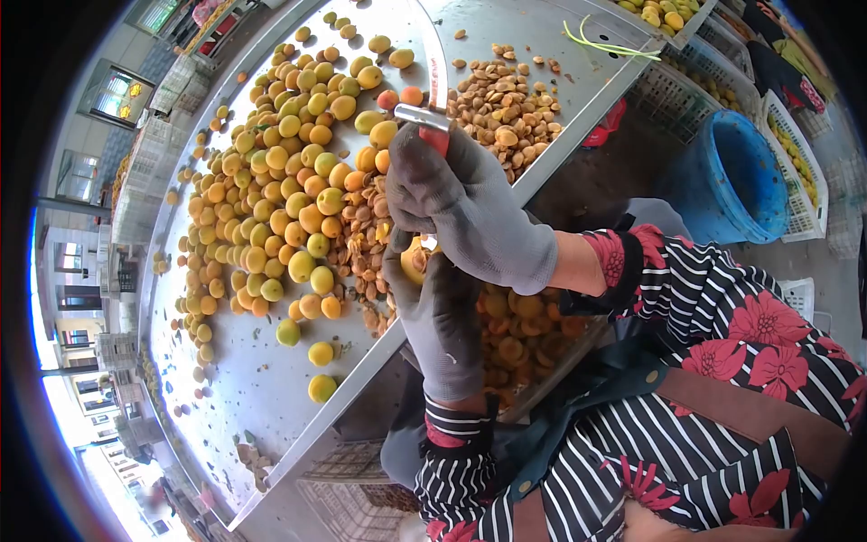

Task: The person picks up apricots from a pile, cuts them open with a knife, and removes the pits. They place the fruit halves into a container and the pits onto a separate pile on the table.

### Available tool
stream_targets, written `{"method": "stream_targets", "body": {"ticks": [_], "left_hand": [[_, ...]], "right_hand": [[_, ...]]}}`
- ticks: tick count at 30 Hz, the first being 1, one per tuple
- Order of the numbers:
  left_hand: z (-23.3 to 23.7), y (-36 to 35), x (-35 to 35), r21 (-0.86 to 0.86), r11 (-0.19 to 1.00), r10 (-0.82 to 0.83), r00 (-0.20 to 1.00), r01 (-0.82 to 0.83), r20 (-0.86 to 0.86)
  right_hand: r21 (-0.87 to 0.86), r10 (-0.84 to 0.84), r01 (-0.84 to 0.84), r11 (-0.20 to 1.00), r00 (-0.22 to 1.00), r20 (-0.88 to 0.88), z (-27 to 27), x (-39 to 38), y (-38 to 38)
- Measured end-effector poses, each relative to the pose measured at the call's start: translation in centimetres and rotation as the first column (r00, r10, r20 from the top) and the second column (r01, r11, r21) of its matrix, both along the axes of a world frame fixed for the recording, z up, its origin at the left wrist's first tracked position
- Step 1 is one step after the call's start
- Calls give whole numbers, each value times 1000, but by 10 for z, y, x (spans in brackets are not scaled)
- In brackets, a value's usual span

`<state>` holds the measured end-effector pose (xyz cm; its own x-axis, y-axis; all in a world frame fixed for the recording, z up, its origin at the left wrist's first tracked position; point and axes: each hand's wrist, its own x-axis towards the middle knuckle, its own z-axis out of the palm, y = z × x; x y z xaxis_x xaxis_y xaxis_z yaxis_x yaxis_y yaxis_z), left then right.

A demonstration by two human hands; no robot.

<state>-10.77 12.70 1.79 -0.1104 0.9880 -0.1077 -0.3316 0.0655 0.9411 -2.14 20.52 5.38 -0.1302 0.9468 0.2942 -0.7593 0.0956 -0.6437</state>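
Head view: right hand [470,212] fingers clamped on knife [436,77], left hand [442,316] cupping apricot [414,262]. Mid-cut, likely; stone needs prising out next.

My gloves [470,217] are grey, my sleeves [722,298] black-and-white striped with red flowers. The knife handle [436,138] is red, the apricots [298,217] yellow-orange, pits [506,108] brown, bucket [750,181] blue, bench [262,379] silver-grey.

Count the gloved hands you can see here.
2. The right hand grips a knife over the table; the left hand, just below it, holds an apricot. No other hands show.
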Motion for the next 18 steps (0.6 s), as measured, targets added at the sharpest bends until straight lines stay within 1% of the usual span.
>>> {"method": "stream_targets", "body": {"ticks": [1, 2, 3, 4, 5, 6, 7, 8, 9, 10, 11, 12, 14, 15, 16, 17, 18], "left_hand": [[-1, 0, 2, 80, 997, 31, 981, -15, -194], [-2, 0, 3, 161, 987, 75, 923, -14, -378], [-4, 1, 3, 162, 987, 78, 922, -17, -379], [-8, 2, 3, 263, 965, 137, 848, 3, -512], [-10, 3, 3, 356, 934, 208, 752, 37, -625], [-8, 3, 4, 355, 934, 211, 750, 34, -627], [-5, 4, 6, 303, 953, 171, 857, -18, -486], [-1, 4, 8, 241, 969, 139, 936, -60, -325], [3, 5, 11, 174, 981, 117, 982, -90, -149], [6, 5, 13, 104, 989, 102, 994, -105, 34], [7, 6, 14, 33, 994, 93, 972, -102, 217], [6, 7, 14, 36, 994, 91, 971, -101, 219], [0, 8, 14, 54, 993, 98, 982, -108, 162], [-4, 9, 13, 54, 993, 96, 982, -106, 163], [-11, 10, 13, 172, 979, 141, 976, -112, -167], [-15, 10, 12, 283, 956, 209, 857, -77, -472], [-13, 10, 12, 283, 956, 209, 856, -77, -473]], "right_hand": [[1, 3, -3, 1000, 1000, 0, -1, -3, -1], [28, -75, 73, 997, 994, 84, -3, -7, -3], [62, -156, 148, 987, 974, 165, -2, -9, -3], [62, -153, 145, 987, 975, 163, -1, -9, -3], [11, -121, 120, 993, 986, 112, 1, -10, -3], [-39, -89, 92, 995, 994, 58, 2, -11, -3], [-39, -84, 86, 996, 995, 59, 3, -9, -2], [-113, -60, 66, 991, 997, 48, 2, -6, 0], [-186, -38, 44, 981, 999, 37, 2, -4, 2], [-207, -52, 57, 977, 998, 29, 0, -5, 4], [-205, -51, 56, 977, 998, 30, -2, -5, 5], [-172, -50, 55, 984, 998, 33, -3, -5, 5], [-107, -58, 59, 993, 998, 20, -4, -8, -1], [-106, -60, 62, 992, 998, 21, -7, -10, -3], [-71, -92, 97, 993, 993, 75, -12, -13, -3], [-35, -125, 130, 991, 984, 126, -16, -15, -3], [-89, -95, 98, 991, 995, 32, -13, -15, -4]]}}
